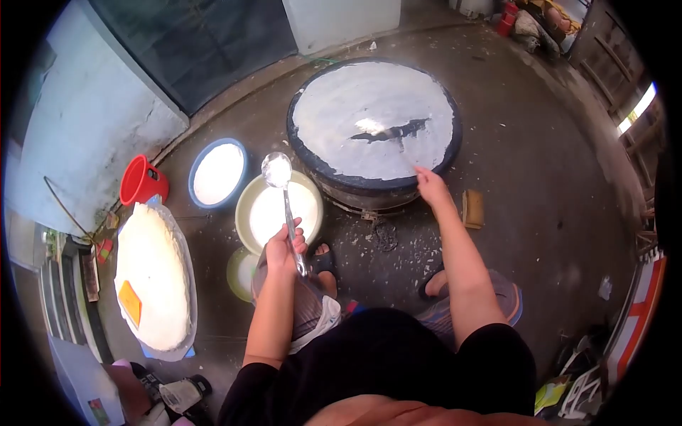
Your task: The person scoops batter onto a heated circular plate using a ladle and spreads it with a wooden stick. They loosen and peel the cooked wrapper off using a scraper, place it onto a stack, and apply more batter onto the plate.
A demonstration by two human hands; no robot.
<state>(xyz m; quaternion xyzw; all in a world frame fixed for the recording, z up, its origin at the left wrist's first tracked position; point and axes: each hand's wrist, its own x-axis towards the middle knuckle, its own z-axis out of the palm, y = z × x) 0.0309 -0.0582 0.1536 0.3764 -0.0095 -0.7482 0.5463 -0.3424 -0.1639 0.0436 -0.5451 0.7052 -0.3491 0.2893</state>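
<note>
A metal ladle [287, 206] is in my left hand [283, 248], fingers wrapped round its handle, with white residue in its bowl. The ladle hangs over a cream basin [319, 207] of white batter. My right hand [431, 186] is closed on the handle of a thin spreader [406, 153], whose far end is blurred on the large round griddle [455, 145]. White batter [341, 106] covers most of the griddle, and a small white lump [369, 126] lies beside a dark bare streak near its middle.
At the left are a blue-rimmed basin [244, 157] of white stuff, a red bucket [144, 181] and a stack of pale round sheets [156, 277] bearing an orange scraper [130, 304]. A green bowl [236, 280] sits by my left leg. A brown block [473, 209] lies right of the griddle.
</note>
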